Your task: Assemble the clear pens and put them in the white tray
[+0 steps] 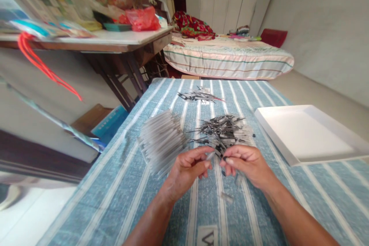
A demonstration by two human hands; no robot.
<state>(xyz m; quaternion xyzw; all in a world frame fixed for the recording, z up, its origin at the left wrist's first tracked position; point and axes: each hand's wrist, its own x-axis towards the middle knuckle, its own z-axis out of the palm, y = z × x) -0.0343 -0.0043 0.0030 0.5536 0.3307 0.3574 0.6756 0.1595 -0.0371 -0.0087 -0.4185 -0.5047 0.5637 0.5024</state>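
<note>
My left hand (pixel 194 163) pinches a small clear piece (pixel 211 156) between thumb and fingers. Close to its right, my right hand (pixel 242 161) pinches a small black piece (pixel 225 158). The hands are slightly apart, low over the striped blue cloth. Just beyond them lies a heap of thin black and clear parts (pixel 220 128). A stack of long translucent strips (pixel 163 140) is left of the heap, partly behind my left hand. Farther back is a smaller bunch of dark thin pieces (pixel 200 95). One clear piece (pixel 226 197) lies nearer me.
A white shallow tray (pixel 311 134) sits on the cloth at the right. Beyond the blue-striped table (pixel 161 223) stands a bed (pixel 230 55) with red fabric. At the left, a desk (pixel 115 42) holds plastic bags, with red cords hanging down.
</note>
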